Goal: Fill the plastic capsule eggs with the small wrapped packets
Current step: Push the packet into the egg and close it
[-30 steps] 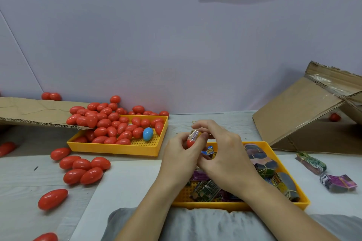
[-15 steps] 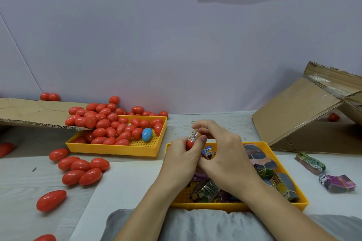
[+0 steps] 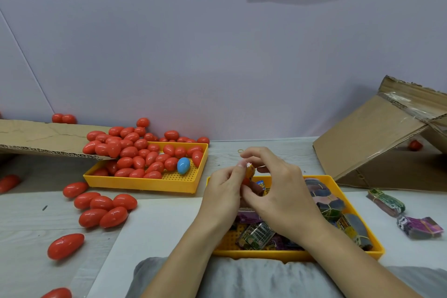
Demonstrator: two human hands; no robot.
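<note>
Both hands met above the packet tray; our left hand gripped the red egg half, our right hand pinched the packet; best pressed in squarely

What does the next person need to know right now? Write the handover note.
Left hand grips a red egg half; right hand pinches a packet at its mouth, not yet pushed in fully.
Packets tray sits under the hands, with loose packets and banded bundles; two more bundles lie on the table to the right.
Eggs tray, back left, is heaped with red eggs and one blue egg; more red eggs are scattered on the table.
Which eggs are already filled cannot be told.
Left: seat this packet, close the egg, repeat.
</note>
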